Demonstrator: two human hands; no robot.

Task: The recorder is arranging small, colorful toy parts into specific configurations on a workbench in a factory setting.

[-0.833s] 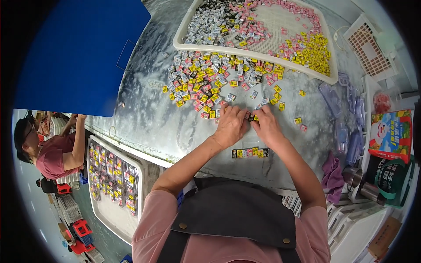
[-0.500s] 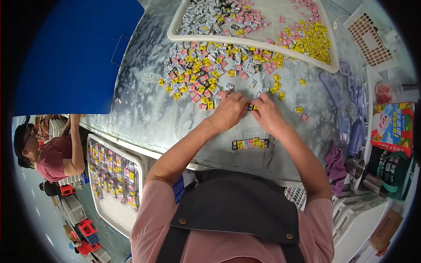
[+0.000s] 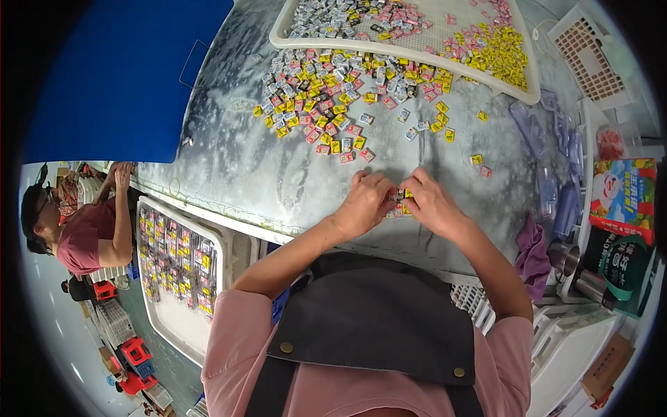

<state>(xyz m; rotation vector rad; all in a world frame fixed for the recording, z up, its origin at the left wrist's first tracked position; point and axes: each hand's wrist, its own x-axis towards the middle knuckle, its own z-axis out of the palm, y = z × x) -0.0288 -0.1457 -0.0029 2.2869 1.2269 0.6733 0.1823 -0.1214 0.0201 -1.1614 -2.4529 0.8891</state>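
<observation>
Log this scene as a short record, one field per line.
Left hand: holding left end of small packets
Right hand: holding their right end
Work surface: grey table
Ahead: loose multicoloured pile
Beyond pile: white tray, silver, black, pink, yellow pieces
Lower left: second white tray, rows of filled packs
Right: purple cloth
Far left: another person

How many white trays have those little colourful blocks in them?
2. One white tray is at the far side of the table, with loose blocks; the other tray is left of the table, with packed blocks. More could be hidden.
</observation>
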